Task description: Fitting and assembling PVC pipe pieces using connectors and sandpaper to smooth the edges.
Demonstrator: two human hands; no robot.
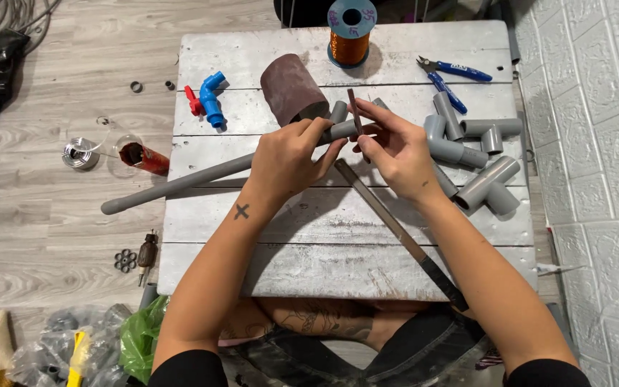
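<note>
Down at the near edge of the white plank table (338,265), a long flat file (395,229) lies on a diagonal, its dark handle end hanging off toward the person's lap, its tip running up and left under the hands. Both forearms come in from the near side and meet mid-table. The left hand (288,161) curls over a long grey pipe (180,183), thumb and fingers closed around its right end; the pipe's long axis runs low-left to upper-right, its far end jutting off the table's left edge over the floor. The right hand (395,147) pinches a thin dark strip (354,107), standing nearly upright, against that pipe end. Just right, grey pipe fittings (478,154) crowd toward the wall. Beyond the hands, a brown sanding sleeve (291,89), a blue and red tap (208,99), blue-handled cutters (453,75); at the far edge, a copper wire spool (351,32). Open boards lie left of the forearms.
</note>
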